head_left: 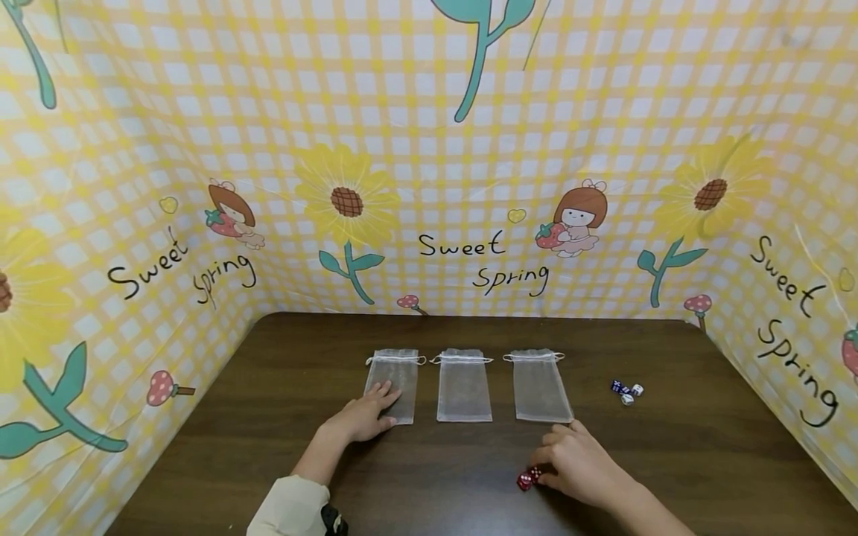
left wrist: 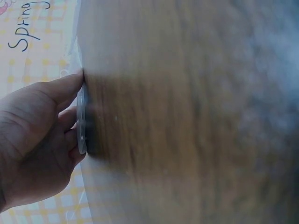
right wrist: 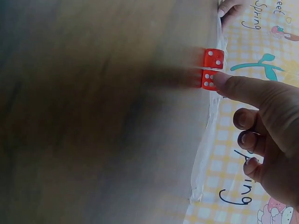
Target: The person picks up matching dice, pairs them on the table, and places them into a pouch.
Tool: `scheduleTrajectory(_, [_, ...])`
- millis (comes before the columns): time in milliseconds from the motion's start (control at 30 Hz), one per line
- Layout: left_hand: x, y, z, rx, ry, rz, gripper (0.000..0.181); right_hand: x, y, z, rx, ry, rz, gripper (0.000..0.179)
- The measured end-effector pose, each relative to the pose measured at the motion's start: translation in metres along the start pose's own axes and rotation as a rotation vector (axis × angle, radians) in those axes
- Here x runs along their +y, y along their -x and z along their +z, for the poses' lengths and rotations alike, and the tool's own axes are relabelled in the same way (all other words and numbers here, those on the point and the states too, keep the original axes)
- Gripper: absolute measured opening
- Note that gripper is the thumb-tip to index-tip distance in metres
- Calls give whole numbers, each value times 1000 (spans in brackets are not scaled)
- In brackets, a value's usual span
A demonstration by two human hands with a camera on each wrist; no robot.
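My left hand (head_left: 365,415) rests with spread fingers on the lower part of the leftmost sheer white drawstring bag (head_left: 404,407), its thumb at the bag's bottom edge. My right hand (head_left: 579,461) is low over the table, below the rightmost bag (head_left: 541,391). It pinches a red die with white dots (right wrist: 208,80); the thumb shows against it, while the index finger is hidden in the right wrist view. A second red die (right wrist: 214,58) sits right beside the first. In the left wrist view, the left hand (left wrist: 39,135) appears from its palm side.
A middle drawstring bag (head_left: 464,393) lies flat between the other two. Two blue dice (head_left: 617,385) and two white dice (head_left: 637,389) are grouped at the right on the dark wooden table (head_left: 288,357). A yellow checked cloth (head_left: 456,179) hangs around the back and sides.
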State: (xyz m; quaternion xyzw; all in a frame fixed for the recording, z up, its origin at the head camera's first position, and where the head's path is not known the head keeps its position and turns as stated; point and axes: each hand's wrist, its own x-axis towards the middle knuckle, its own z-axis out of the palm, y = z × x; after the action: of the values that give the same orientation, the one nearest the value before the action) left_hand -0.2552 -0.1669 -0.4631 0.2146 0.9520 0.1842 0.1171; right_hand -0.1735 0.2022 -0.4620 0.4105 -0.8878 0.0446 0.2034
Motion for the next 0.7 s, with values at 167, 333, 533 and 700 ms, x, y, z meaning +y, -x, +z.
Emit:
scheduleTrajectory(167, [1,1,-1,-3,2,1,53,1,1,-9,-27,-22,67,28])
scheduleTrajectory(333, [1,2,-1,6,-13,-2,53,3,0,-16,37,-17,73,30])
scheduleTrajectory(533, [5,5,0,56,-30,2,49,1,-1,-17,82,0,58,32])
scheduleTrajectory(700, [8,5,2,137,-38,35,40,-1,-2,-15,114,-1,53,33])
